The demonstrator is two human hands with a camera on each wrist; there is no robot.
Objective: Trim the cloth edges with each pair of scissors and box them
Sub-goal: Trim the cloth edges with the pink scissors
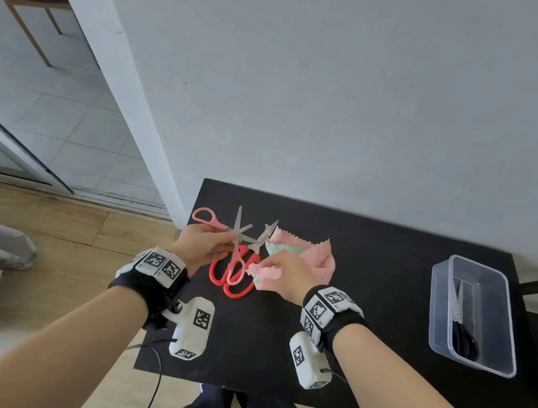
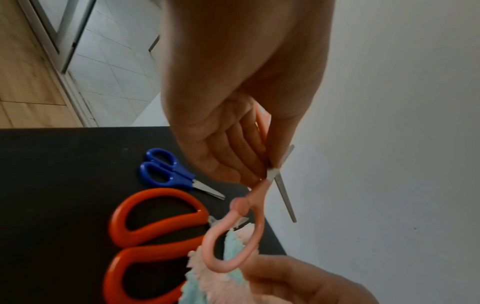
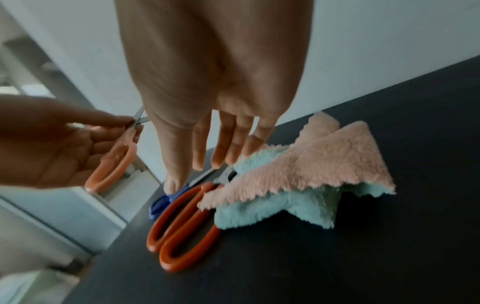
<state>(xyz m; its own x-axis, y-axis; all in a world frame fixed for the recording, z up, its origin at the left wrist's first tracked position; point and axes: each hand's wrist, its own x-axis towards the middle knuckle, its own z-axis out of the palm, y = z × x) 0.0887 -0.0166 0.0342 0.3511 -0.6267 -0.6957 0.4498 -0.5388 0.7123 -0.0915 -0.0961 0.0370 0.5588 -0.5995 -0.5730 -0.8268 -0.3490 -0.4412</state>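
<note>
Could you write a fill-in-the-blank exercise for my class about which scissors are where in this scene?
1. The left hand holds the pink scissors near the pivot, with the blades ____.
2. The scissors already in the clear box have ____ handles.
3. Beside the orange scissors on the table lies a smaller ____ pair.
4. The right hand reaches over the pink and ____ cloth.

Missing words: open; black; blue; green

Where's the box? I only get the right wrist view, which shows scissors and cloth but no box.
Observer: In the head view, a clear plastic box stands at the right end of the table.
Operator: Anything in it?
Observer: Black-handled scissors lie inside.
Operator: My view hides most of the pink pair's blades. Are they open?
Observer: Yes. The head view shows the pink scissors with blades spread, in the grip of the left hand.
</note>
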